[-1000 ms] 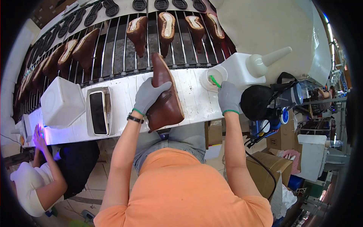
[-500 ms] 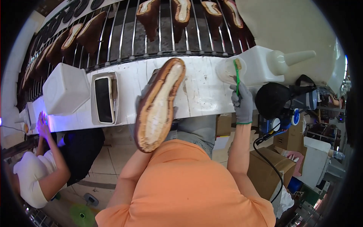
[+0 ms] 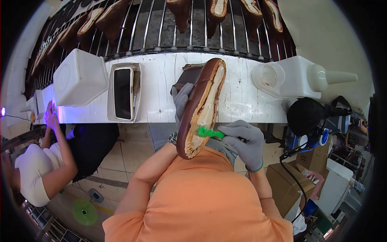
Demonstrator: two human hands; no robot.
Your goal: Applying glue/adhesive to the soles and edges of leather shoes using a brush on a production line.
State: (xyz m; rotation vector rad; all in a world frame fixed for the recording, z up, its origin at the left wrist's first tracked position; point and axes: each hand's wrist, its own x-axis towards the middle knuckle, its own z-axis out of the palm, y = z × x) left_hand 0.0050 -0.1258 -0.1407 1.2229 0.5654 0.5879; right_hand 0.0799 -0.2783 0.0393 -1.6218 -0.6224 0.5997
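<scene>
In front of me a brown leather boot [image 3: 204,105] is tilted with its pale, unfinished underside facing up and its heel end toward me. My left hand [image 3: 182,101], in a grey glove, grips it by its left side; some fingers are hidden behind it. A green toothbrush [image 3: 213,132] is pinched in my grey-gloved right hand [image 3: 246,141]. Its head rests against the underside near the heel. To the right, on the white bench [image 3: 238,97], is a translucent round cup [image 3: 271,76] beside a white plastic bottle [image 3: 296,72] with a long nozzle.
Beyond the bench runs a conveyor of metal rollers [image 3: 160,30] carrying several upturned brown boots [image 3: 217,12]. On the bench's left are a white square container [image 3: 80,78] and a phone [image 3: 123,92] in a white tray. At far left a co-worker's hands [image 3: 51,117] are over the bench.
My right hand has brought the toothbrush from the cup leftward and down onto the boot's underside. The boot has turned slightly, showing more of its brown side. The view has shifted.
</scene>
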